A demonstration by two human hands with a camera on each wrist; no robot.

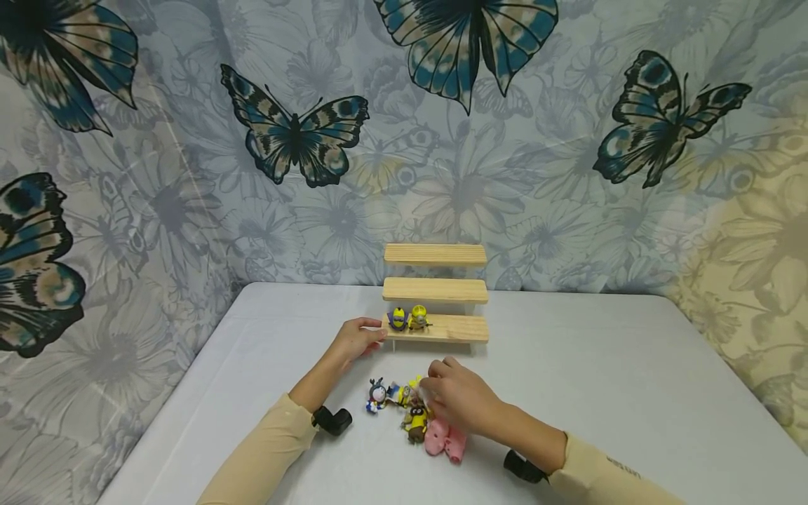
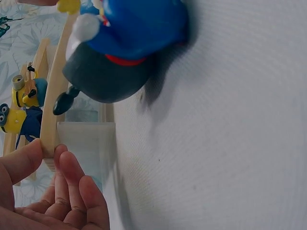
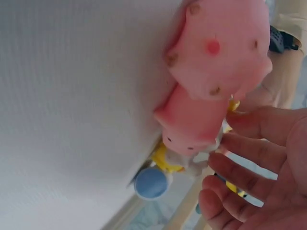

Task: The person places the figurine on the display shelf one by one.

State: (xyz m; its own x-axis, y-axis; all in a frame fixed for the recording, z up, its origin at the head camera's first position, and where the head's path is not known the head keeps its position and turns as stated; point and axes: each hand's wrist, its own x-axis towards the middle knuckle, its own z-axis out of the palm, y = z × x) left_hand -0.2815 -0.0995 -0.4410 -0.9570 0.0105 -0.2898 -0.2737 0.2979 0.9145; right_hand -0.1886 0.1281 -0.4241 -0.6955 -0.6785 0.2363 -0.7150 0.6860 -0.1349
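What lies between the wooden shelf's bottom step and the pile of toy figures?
Only bare table lies between the bottom step and the toy figures, as the head view shows.

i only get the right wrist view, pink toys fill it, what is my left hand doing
Observer: The left hand rests on the left end of the lowest shelf.
Operator: anything on that shelf
Observer: Two minions stand near its left end.
Operator: how many shelves are there
Observer: Three wooden steps; the upper two hold nothing.
Operator: what else lies by the pink toys
Observer: A grey and blue figure lies to their left, with more small figures by the right hand.
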